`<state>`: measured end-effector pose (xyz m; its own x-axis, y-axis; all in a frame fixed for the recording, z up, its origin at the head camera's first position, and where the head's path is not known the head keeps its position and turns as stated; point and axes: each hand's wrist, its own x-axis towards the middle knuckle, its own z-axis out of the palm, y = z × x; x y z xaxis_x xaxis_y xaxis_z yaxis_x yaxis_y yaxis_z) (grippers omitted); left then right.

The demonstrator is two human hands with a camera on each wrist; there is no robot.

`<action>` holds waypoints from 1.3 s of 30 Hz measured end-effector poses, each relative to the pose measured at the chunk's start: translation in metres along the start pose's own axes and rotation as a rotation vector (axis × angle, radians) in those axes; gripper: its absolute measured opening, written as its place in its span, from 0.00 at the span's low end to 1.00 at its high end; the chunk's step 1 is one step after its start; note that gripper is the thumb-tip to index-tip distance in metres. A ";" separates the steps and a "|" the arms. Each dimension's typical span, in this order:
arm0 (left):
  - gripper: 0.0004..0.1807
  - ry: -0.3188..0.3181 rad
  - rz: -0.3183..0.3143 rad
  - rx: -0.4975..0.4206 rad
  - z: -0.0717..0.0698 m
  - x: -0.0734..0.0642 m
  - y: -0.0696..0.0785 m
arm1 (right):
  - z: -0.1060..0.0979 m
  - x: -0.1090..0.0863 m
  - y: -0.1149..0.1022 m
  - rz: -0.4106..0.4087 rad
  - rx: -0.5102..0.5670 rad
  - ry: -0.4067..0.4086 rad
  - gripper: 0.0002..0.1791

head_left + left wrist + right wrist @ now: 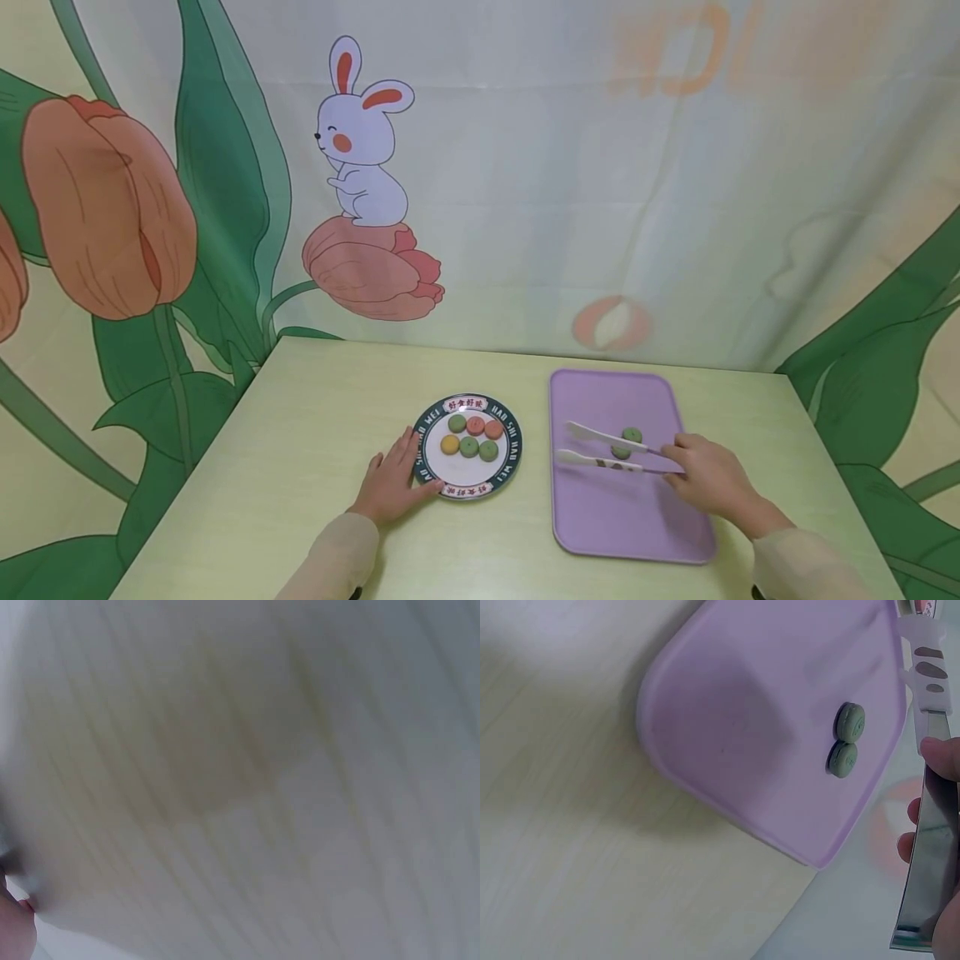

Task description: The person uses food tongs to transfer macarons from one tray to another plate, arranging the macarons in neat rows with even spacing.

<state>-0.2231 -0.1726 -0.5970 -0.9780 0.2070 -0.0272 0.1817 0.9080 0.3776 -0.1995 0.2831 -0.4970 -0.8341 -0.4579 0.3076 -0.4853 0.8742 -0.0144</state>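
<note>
pale curtain [495, 158] w/ a printed white rabbit [360, 129] & big tulips [112, 208] at the back, light wood table [300, 433] below. l. hand [393, 479] lies on the l. edge of a round plate [467, 475], fingers extended, thumb held apart along the near rim; l. wrist view too blurry to tell more. 6 macarons [468, 447] sit on the plate: 3 green, 2 pink, 1 yellow. to its r., well apart from the l. hand, is a purple tray [630, 521] w/ 2 green macarons [632, 435] side by side, touching, nr the far edge per r. wrist view. r. hand [712, 475] pinches metal-handled tongs [600, 462] btwn thumb & curled fingers, white spotted ends over the tray, arms apart.
</note>
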 end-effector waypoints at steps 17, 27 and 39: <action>0.52 0.004 0.009 0.005 -0.001 0.000 0.000 | -0.009 -0.007 0.006 0.095 -0.001 -0.107 0.14; 0.52 0.000 0.006 0.002 -0.002 -0.001 0.002 | -0.014 -0.014 0.011 0.103 -0.009 -0.104 0.14; 0.52 -0.012 -0.003 0.002 -0.005 -0.002 0.003 | -0.013 -0.021 0.023 0.135 -0.021 -0.130 0.15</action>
<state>-0.2206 -0.1717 -0.5913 -0.9773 0.2081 -0.0392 0.1786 0.9095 0.3754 -0.1893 0.3151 -0.4912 -0.9188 -0.3522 0.1783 -0.3622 0.9317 -0.0264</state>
